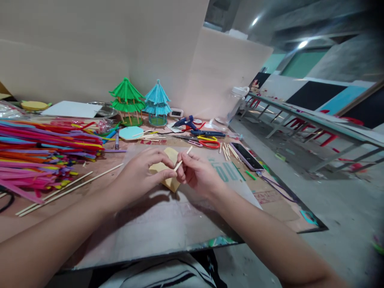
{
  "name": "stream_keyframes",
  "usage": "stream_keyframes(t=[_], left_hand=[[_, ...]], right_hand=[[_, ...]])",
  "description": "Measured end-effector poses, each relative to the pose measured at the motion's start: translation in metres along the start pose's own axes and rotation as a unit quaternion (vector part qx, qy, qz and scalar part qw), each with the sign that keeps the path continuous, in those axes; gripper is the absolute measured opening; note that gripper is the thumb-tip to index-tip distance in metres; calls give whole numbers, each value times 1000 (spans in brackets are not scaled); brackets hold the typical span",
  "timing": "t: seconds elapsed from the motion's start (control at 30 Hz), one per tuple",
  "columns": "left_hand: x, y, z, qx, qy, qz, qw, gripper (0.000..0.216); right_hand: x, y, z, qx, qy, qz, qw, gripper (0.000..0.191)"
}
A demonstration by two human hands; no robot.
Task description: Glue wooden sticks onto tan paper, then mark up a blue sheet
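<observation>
My left hand [141, 174] is closed on a tan hexagonal foam piece [170, 157], held just above the table. My right hand [196, 173] pinches a short wooden stick [183, 159] and holds its lower end against the foam piece. The two hands touch each other over the middle of the cardboard-covered table [156, 228].
A big pile of coloured pipe cleaners [42, 156] fills the left. Long wooden skewers [69, 188] lie beside it. Green [127, 100] and blue [157, 102] pavilion models stand at the back. A glue gun [184, 122], scissors [207, 142], short sticks [228, 151] and a phone [246, 157] lie to the right.
</observation>
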State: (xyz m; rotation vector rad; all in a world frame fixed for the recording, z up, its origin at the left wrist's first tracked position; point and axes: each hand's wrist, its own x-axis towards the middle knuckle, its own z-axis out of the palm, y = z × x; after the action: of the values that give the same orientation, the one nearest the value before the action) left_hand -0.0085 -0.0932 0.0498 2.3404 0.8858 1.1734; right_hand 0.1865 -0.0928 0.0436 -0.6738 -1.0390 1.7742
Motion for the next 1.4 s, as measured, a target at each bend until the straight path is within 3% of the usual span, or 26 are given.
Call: stream_keyframes(t=[0.27, 0.43, 1.4], left_hand=[[0, -1, 1, 35, -18, 40, 998, 21], [1, -5, 0, 33, -27, 55, 998, 18], [1, 8, -3, -6, -11, 33, 999, 15]], right_hand=[[2, 2, -3, -28, 1, -21, 999, 23], [1, 0, 0, -39, 9, -31, 999, 25], [0, 0, 0, 40, -29, 23, 999, 19]])
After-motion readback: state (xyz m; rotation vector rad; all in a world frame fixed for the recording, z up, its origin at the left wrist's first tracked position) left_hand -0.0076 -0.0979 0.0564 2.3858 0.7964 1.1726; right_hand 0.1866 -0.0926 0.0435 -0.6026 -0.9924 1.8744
